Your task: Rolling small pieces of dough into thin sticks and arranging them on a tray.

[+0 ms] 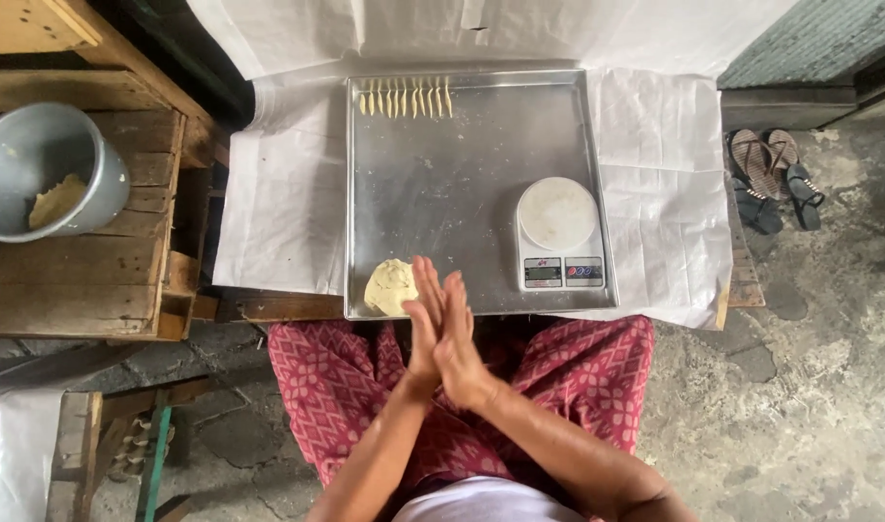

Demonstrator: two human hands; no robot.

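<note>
Currently:

1. Left hand [425, 314] and right hand [458, 340] are pressed palm to palm, fingers straight and pointing away from the body. Flat contact, not clenched. Cannot tell whether anything sits between the palms.
2. Both hands hover over the near edge of the metal tray [462, 145], above the person's lap in a red patterned cloth [336, 387].
3. Dough lump [391, 286]: pale yellow, rounded, lying on the tray in its near corner, just left of the left hand's fingers. From this view it looks just beside the fingers; contact not clear.
4. Kitchen scale [559, 237]: white, round platter on top, display facing the person. Sits on the tray, right of and beyond the right hand, near but apart.
5. Dough strips [406, 98]: a row of thin pale pieces laid side by side along the tray's far edge, well beyond both hands.
6. Tray rests on white paper [655, 155] spread over the low desk.
7. Grey pot [46, 169]: on a wooden crate [94, 280], well to the left of the left hand. A piece of the same pale dough lies inside it.
8. Sandals [771, 179]: a dark pair on the concrete floor, far right of the right hand.
</note>
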